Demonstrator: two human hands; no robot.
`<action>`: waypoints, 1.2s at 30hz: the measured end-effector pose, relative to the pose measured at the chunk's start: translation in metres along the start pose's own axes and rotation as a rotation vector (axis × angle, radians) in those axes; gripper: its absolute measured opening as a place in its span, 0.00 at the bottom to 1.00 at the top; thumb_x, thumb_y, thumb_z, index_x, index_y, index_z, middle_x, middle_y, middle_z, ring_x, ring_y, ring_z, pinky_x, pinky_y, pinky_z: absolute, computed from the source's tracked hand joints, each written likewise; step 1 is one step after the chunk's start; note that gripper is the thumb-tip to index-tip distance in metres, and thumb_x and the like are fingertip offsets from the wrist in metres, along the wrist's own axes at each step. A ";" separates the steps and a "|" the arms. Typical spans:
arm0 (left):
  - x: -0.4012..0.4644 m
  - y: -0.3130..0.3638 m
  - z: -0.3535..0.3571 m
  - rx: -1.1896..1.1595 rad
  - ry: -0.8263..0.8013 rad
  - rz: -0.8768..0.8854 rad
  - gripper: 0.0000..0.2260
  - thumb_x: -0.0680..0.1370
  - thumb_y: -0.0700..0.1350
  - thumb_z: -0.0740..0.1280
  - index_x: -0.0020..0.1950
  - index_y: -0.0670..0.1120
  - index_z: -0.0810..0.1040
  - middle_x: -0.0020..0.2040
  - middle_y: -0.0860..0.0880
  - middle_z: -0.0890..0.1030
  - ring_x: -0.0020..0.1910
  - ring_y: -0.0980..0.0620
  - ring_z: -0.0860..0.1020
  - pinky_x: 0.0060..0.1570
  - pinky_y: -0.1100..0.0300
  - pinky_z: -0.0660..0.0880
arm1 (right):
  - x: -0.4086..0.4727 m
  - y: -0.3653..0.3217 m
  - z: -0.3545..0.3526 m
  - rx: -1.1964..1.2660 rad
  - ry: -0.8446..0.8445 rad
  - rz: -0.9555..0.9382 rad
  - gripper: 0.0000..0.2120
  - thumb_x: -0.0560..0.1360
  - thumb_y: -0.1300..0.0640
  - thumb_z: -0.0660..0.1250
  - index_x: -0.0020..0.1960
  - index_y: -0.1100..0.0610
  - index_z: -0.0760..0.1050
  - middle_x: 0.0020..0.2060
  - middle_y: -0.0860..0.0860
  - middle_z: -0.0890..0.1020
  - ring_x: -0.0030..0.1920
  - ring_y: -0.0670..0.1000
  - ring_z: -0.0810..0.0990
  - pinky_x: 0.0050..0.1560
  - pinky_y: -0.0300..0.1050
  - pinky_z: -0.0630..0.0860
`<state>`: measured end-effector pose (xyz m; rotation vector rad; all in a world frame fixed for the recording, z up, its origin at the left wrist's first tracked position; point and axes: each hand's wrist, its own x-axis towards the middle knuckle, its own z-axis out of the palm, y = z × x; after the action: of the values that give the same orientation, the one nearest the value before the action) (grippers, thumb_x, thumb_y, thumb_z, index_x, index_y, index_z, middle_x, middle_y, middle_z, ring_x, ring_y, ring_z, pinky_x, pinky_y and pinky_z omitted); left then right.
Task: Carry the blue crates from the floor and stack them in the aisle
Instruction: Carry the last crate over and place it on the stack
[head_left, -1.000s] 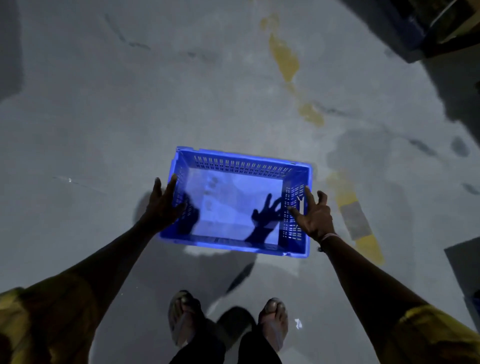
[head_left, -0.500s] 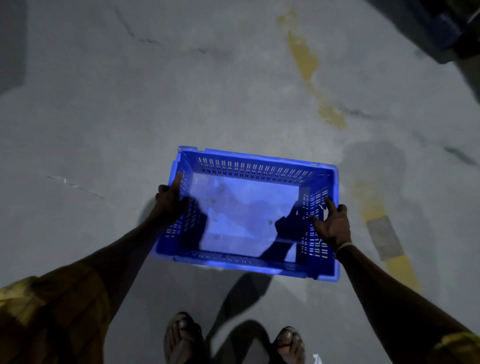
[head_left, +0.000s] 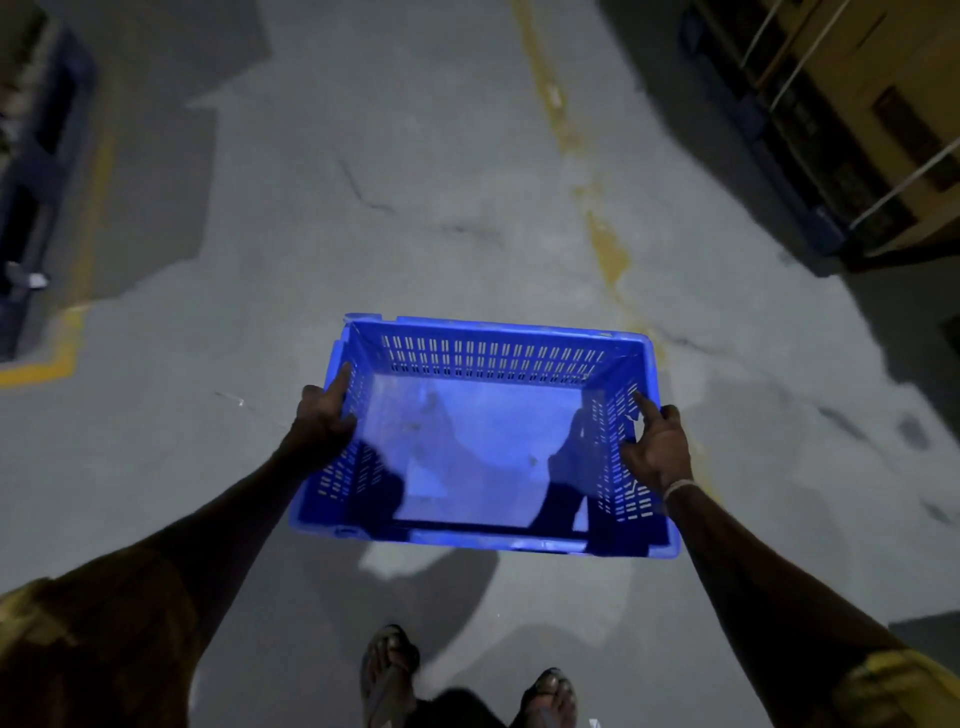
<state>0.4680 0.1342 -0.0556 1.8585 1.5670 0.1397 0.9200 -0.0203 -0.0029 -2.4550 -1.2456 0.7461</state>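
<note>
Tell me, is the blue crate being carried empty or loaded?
Empty: the blue crate shows only its bare floor, held by the left hand and right hand.

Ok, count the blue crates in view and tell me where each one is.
1: the blue crate is held over the floor between the left hand and right hand. Others may lie outside the frame.

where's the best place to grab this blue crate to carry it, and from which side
Take the blue crate by its two short end walls, one hand from each side, as the left hand and right hand do now. It is wide and open-topped, with a rim all round, so a hold at both ends likely keeps it level. The long slotted walls would be an awkward reach.
</note>
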 end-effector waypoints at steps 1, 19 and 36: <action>-0.011 0.010 -0.022 0.014 0.050 -0.003 0.37 0.74 0.53 0.56 0.80 0.37 0.59 0.42 0.32 0.74 0.46 0.32 0.75 0.49 0.46 0.72 | -0.004 -0.018 -0.017 0.001 0.004 -0.015 0.35 0.71 0.67 0.69 0.77 0.57 0.65 0.62 0.65 0.69 0.46 0.68 0.80 0.51 0.52 0.75; -0.265 0.123 -0.364 0.020 0.373 -0.019 0.39 0.71 0.66 0.49 0.82 0.61 0.47 0.55 0.47 0.64 0.51 0.38 0.76 0.48 0.50 0.70 | -0.112 -0.305 -0.270 -0.021 0.045 -0.472 0.32 0.73 0.71 0.61 0.76 0.58 0.67 0.62 0.65 0.72 0.57 0.67 0.77 0.60 0.50 0.72; -0.536 0.072 -0.472 -0.126 0.885 -0.412 0.28 0.76 0.43 0.60 0.77 0.47 0.70 0.68 0.38 0.78 0.65 0.37 0.77 0.58 0.49 0.72 | -0.236 -0.561 -0.227 -0.050 -0.126 -0.969 0.31 0.73 0.70 0.62 0.75 0.59 0.69 0.55 0.66 0.77 0.56 0.66 0.77 0.58 0.46 0.70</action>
<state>0.1517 -0.1483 0.5241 1.3819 2.4134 0.9444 0.5613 0.1116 0.5221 -1.5040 -2.2150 0.5663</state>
